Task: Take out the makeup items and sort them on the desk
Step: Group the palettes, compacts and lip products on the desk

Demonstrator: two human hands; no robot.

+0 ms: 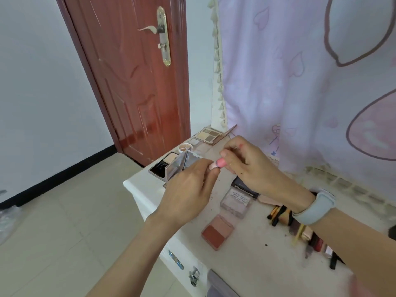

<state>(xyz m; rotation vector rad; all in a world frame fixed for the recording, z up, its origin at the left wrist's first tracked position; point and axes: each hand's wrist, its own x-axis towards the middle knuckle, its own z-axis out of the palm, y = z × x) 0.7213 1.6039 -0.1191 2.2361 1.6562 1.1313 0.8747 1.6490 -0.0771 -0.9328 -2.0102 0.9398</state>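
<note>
Both hands hold a small pink tube (pixel 218 163) above the white desk (pixel 252 254). My left hand (pixel 188 189) pinches its pale left end, and my right hand (pixel 246 163) grips its pink right end with thumb and fingers. Laid out on the desk are an open eyeshadow palette (pixel 209 135) at the far end, a black compact with a mirrored lid (pixel 169 167), a two-tone blush pan (pixel 217 231), a clear-lidded compact (pixel 235 201), and a cluster of brushes and pencils (pixel 280 214) under my right wrist.
A red-brown door (pixel 132 82) stands behind the desk's far left corner. A pink patterned curtain (pixel 300 82) hangs along the right. A small round white pot (pixel 185 147) sits near the palettes. The desk's left edge drops to a tiled floor (pixel 64 232). Drawer handles (pixel 175 259) show below.
</note>
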